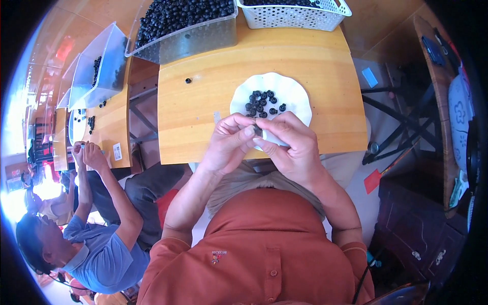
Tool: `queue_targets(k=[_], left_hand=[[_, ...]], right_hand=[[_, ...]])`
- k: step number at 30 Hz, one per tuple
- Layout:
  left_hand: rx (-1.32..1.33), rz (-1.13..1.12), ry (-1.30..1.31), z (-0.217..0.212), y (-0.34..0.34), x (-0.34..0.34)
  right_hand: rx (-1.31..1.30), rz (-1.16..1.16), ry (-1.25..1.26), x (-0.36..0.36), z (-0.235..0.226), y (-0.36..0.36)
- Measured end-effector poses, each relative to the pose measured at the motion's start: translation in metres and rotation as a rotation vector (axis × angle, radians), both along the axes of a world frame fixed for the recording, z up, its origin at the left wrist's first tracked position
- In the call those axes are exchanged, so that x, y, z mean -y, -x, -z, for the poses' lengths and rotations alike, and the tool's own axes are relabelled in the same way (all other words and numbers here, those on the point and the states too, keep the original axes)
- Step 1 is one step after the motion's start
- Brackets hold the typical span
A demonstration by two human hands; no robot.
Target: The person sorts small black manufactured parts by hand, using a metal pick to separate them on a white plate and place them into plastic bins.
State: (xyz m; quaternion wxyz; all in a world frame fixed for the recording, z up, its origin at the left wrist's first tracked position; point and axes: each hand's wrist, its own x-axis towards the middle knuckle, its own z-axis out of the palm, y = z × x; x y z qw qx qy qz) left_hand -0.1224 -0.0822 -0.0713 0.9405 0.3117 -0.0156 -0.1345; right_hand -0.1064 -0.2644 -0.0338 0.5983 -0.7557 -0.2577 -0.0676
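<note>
My left hand (229, 142) is closed, pinching a small dark piece (257, 131) between thumb and fingertips over the near edge of the plate. The fingers of my right hand (293, 145) are also closed and meet the left fingertips at the same piece. Most of that piece is hidden by the fingers. Just beyond my hands is a white plate (292, 91) with a wavy rim. Several small, round black parts (261, 101) lie on it, some with a ring-like top.
One black part (188, 80) lies alone on the wooden table (193, 117). A clear bin (203, 46) heaped with black parts and a white perforated basket (292, 18) stand at the far edge. At left, a co-worker (101, 249) sits by another table with a clear bin (104, 66).
</note>
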Motion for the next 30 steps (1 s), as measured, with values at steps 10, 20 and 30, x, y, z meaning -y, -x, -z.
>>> queue_targets(k=[10,20,30], left_hand=[[-0.138,-0.073,0.075,-0.006,0.012,0.017],[0.060,-0.459,-0.562,-0.008,-0.021,-0.014],[0.070,-0.630,-1.401,0.023,-0.049,-0.085]], right_hand=[[0.231,0.140,-0.039,-0.011,0.011,0.001],[0.079,0.255,0.092,0.008,0.004,0.002],[-0.005,0.318,0.147,0.037,0.006,0.012]])
